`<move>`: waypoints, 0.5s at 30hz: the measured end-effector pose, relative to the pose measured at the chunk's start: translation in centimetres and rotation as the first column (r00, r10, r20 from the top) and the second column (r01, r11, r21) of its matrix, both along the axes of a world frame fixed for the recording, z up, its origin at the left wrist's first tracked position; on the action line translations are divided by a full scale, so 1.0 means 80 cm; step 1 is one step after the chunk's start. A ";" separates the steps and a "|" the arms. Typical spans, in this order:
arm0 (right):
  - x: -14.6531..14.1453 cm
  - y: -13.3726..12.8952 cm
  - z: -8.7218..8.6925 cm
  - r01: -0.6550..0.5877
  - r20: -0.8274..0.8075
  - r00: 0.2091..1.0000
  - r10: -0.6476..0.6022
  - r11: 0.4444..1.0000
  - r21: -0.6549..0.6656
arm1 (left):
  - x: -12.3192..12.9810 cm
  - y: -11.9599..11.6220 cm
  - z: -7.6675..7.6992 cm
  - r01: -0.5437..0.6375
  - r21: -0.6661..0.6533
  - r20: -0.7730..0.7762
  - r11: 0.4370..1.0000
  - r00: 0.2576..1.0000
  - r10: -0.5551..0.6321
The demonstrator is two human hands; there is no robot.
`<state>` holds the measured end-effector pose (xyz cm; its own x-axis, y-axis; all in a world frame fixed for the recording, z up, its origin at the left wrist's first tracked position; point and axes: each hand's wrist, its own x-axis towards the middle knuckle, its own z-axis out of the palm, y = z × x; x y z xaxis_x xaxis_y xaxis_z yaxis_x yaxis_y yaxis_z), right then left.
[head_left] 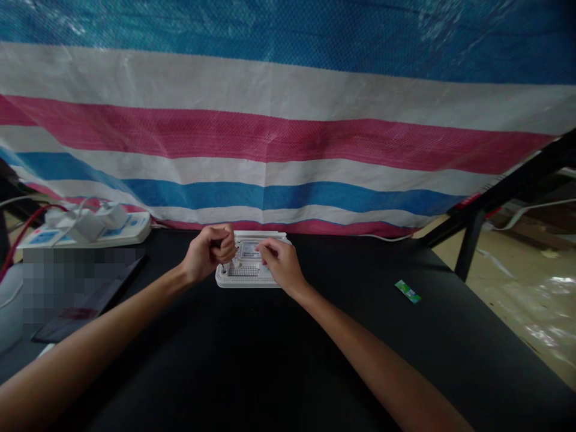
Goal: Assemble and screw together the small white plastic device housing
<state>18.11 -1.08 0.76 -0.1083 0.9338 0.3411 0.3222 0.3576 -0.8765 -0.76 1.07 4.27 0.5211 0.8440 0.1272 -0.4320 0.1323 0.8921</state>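
The white plastic box lies flat on the black table, near the middle of the picture. It has lots of little holes and a pale label. Its far edge is near the striped sheet.

The left hand is over the left end of the box. Its fingers are curled up tight, like a fist. A thin dark bit seems to show under it, close to the round spot in the near left corner, but it is too small to tell if the hand holds it. The right hand is over the right part of the box. Its thumb and fingers are bent and close together, by the label. I cannot tell if they pinch anything.

To work well here, the box should sit flat and not slide. A light press from the right hand on the edge may help. The left hand should move slowly and straight up and down over the round spot, because a slanted push could slip and scratch the plastic. Small bits could roll away, so gentle fingers are best.

The green packet at the right and the power strip at the left are well apart from the box.
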 end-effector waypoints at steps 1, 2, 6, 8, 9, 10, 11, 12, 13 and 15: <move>0.000 0.000 0.000 -0.001 0.003 1.000 0.001 1.000 0.001 | -0.002 -0.001 0.001 0.013 0.014 0.000 1.000 1.000 -0.013; 0.000 0.000 -0.001 -0.001 0.006 1.000 0.001 1.000 0.003 | -0.002 -0.003 0.001 -0.002 0.034 -0.004 0.999 1.000 0.002; 0.000 0.002 -0.004 0.003 0.004 1.000 -0.004 1.000 0.012 | 0.013 -0.024 0.006 -0.371 0.115 0.018 0.922 0.928 0.371; 0.000 0.002 -0.005 -0.001 0.001 1.000 0.001 1.000 0.010 | 0.024 -0.036 0.008 -0.542 0.105 0.037 0.834 0.840 0.542; 0.000 0.002 -0.005 -0.005 0.000 1.000 0.005 1.000 0.008 | 0.029 -0.041 0.008 -0.588 0.104 0.034 0.802 0.808 0.588; 0.000 0.002 -0.005 -0.009 0.001 1.000 0.009 1.000 0.006 | 0.032 -0.044 0.008 -0.612 0.093 0.025 0.785 0.790 0.612; 0.000 0.001 -0.004 -0.010 0.003 1.000 0.010 1.000 0.004 | 0.033 -0.044 0.008 -0.620 0.078 0.017 0.781 0.784 0.620; 0.000 0.001 -0.004 -0.010 0.006 1.000 0.010 1.000 0.004 | 0.033 -0.043 0.007 -0.610 0.058 0.008 0.790 0.792 0.611; 0.000 0.001 -0.003 -0.007 0.012 1.000 0.007 1.000 0.005 | 0.031 -0.040 0.007 -0.586 0.033 -0.001 0.810 0.810 0.586; 0.000 0.000 -0.002 -0.002 0.023 1.000 0.002 1.000 0.006 | 0.024 -0.030 0.006 -0.486 -0.015 -0.025 0.874 0.874 0.485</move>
